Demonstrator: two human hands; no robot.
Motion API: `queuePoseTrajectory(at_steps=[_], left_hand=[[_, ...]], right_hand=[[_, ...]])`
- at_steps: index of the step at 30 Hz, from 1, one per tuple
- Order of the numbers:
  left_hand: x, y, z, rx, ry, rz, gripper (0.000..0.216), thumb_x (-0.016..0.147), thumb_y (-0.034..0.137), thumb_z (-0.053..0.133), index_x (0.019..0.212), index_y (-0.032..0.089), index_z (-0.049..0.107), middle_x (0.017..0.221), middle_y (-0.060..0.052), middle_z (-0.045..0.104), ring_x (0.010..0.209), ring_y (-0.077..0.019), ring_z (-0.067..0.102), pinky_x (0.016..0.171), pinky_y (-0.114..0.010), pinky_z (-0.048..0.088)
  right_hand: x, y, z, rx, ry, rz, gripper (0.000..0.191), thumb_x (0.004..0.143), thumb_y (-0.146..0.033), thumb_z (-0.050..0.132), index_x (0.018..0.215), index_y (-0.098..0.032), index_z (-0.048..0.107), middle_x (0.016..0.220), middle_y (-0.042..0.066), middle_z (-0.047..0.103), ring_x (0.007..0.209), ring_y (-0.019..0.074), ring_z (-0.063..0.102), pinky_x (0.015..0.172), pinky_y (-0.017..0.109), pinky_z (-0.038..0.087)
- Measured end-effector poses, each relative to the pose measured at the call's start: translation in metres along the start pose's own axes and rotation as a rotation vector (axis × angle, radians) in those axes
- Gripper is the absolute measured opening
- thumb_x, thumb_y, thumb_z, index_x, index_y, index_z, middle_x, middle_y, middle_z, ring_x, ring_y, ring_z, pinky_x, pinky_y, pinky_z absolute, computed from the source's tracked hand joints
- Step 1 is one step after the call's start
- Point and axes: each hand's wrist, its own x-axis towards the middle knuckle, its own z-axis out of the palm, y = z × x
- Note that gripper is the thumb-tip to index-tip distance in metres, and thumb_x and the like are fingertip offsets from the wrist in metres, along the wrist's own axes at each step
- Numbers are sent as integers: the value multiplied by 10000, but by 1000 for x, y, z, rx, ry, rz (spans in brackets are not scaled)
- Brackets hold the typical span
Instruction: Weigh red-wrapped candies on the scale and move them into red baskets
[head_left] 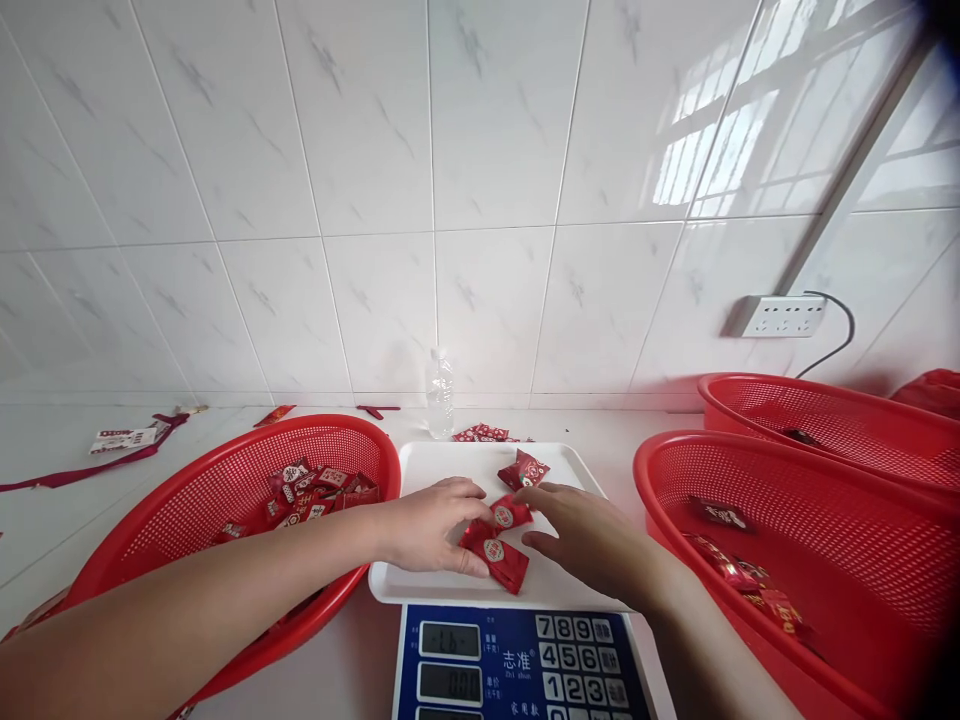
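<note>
Red packets with round pale labels lie on the white tray of a scale (420, 462). My left hand (431, 525) reaches in from the left, thumb and fingers apart, touching the edge of the nearer red packet (510, 568). From the right, my right hand (581, 525) arches with its fingers apart. Its fingertips are at the end of a second red packet (508, 513), beside the first; a firm hold does not show. Behind them a third red packet (523, 469) lies on the tray near its back edge. Below is the scale's blue keypad panel (517, 660).
On the left, a red plastic basket (360, 435) holds many small red packets. Another red basket (660, 450) on the right has several packets, with a further red basket (720, 385) behind. A clear bottle (440, 395) stands by the tiled wall, left of some red packets (484, 433).
</note>
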Motion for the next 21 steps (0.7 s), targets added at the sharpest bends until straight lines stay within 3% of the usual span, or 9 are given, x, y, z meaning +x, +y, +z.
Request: queuePoseTrajectory(at_steps=[2, 5, 14, 21], left_hand=[[0, -2, 2, 41, 1, 16, 304, 775, 316, 705, 1054, 221, 625, 1157, -71, 558, 1180, -257, 468, 982, -378, 408], [0, -4, 4, 72, 19, -1, 252, 756, 248, 727, 987, 206, 635, 1165, -70, 557, 1166, -248, 480, 986, -372, 405], [-4, -3, 2, 81, 33, -36, 149, 775, 245, 699, 903, 200, 635, 1108, -64, 570, 1142, -237, 481, 992, -367, 397], [4, -7, 8, 101, 38, -93, 182, 801, 286, 643, 951, 194, 600, 1187, -84, 541, 1191, -264, 460, 986, -391, 402]], right_hand=[[2, 1, 3, 37, 9, -54, 413, 825, -225, 533, 1235, -250, 567, 1280, 52, 595, 1211, 246, 495, 979, 413, 396], [6, -1, 9, 82, -9, -137, 400, 833, -177, 504, 1219, -250, 582, 1302, 29, 581, 1276, 210, 429, 1034, 370, 350], [11, -6, 14, -27, -6, -104, 220, 888, -158, 422, 927, -172, 637, 1000, 102, 646, 963, 220, 589, 808, 334, 436], [3, 7, 5, -53, 9, -43, 359, 822, -20, 345, 902, -187, 653, 903, 74, 691, 842, 203, 628, 697, 302, 415]])
